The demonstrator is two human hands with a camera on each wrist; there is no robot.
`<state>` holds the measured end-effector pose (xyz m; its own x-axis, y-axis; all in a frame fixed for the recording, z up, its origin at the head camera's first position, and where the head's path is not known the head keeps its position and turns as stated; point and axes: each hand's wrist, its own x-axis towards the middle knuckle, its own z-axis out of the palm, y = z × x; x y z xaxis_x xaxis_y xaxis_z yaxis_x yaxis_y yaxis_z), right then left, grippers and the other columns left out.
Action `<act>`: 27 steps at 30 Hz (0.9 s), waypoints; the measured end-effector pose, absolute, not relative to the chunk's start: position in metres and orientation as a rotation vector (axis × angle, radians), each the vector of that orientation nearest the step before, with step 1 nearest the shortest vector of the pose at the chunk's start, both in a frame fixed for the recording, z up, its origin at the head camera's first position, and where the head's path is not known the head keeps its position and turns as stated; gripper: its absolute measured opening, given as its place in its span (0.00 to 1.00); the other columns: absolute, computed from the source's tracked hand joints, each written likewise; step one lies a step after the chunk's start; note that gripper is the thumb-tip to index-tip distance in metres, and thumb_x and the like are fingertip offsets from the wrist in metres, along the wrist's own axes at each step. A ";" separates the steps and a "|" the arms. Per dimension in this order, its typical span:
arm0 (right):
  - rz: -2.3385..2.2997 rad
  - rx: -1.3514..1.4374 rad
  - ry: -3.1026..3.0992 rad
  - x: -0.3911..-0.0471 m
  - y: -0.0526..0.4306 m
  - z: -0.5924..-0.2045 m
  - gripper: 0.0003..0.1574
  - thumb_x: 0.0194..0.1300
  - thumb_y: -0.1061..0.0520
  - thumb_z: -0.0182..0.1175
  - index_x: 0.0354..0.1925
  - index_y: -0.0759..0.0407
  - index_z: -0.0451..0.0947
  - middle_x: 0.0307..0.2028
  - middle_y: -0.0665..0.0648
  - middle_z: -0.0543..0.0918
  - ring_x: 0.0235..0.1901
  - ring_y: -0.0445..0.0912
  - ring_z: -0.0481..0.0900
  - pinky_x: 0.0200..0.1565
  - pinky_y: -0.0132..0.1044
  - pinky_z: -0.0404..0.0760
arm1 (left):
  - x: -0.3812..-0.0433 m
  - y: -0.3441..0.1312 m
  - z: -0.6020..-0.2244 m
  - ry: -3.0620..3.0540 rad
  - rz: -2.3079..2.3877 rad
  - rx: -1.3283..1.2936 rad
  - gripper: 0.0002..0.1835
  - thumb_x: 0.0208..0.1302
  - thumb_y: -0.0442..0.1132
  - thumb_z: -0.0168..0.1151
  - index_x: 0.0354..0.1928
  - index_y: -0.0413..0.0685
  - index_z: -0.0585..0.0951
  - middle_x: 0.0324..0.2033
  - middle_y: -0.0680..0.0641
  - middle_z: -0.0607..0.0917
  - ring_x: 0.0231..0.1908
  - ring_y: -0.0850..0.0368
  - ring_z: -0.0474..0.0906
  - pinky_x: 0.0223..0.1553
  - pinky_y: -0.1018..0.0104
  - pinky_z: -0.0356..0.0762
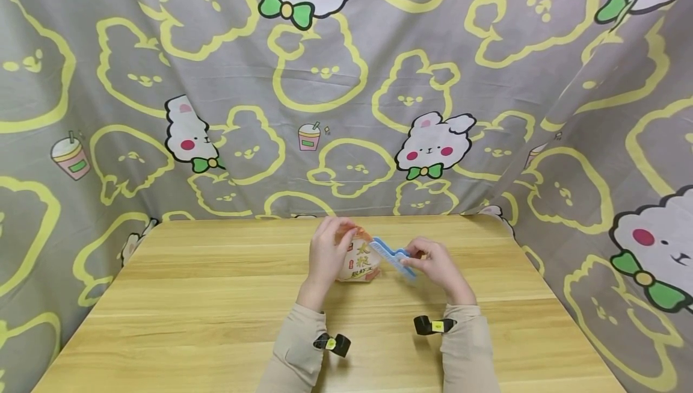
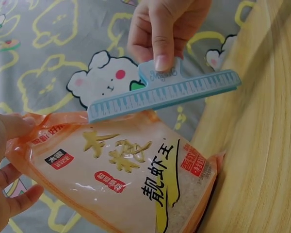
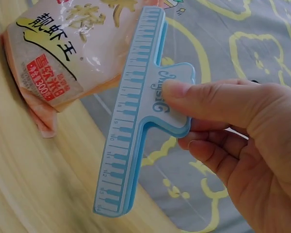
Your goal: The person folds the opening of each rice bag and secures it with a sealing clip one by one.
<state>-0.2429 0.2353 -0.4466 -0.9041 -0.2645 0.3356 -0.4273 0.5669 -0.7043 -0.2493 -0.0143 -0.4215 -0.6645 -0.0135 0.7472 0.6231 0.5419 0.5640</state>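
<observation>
A rice bag (image 1: 358,260) with orange edges and printed characters stands on the table, tilted. My left hand (image 1: 323,254) pinches the bag's folded top at one corner. In the right wrist view, my right hand (image 3: 233,126) squeezes the grip tab of a long blue bag clip (image 3: 136,107) between thumb and fingers. The clip has a piano-key pattern. One end of it lies at the bag's top edge in the left wrist view, and the rest sticks out past the bag. Whether its jaws have the edge between them I cannot tell.
The wooden table (image 1: 189,303) spreads out around the bag. A grey curtain (image 1: 346,164) with yellow outlines and cartoon rabbits hangs behind it and on both sides. Black straps with small devices sit on both wrists.
</observation>
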 end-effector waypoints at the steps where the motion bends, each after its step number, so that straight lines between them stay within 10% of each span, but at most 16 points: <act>1: 1.260 0.578 -2.602 -0.244 0.235 -0.448 0.05 0.55 0.62 0.70 0.30 0.55 0.82 0.29 0.51 0.81 0.29 0.36 0.73 0.33 0.29 0.74 | -0.249 -0.014 -0.422 -2.059 -1.128 -0.490 0.04 0.59 0.36 0.69 0.36 0.48 0.82 0.34 0.49 0.83 0.38 0.56 0.82 0.43 0.61 0.83; 27: 1.226 0.586 -2.530 -0.251 0.226 -0.456 0.05 0.54 0.60 0.71 0.30 0.55 0.83 0.29 0.51 0.82 0.29 0.35 0.73 0.33 0.29 0.73 | -0.250 -0.015 -0.422 -2.074 -1.182 -0.484 0.04 0.60 0.35 0.68 0.36 0.47 0.83 0.34 0.49 0.83 0.38 0.55 0.83 0.43 0.62 0.84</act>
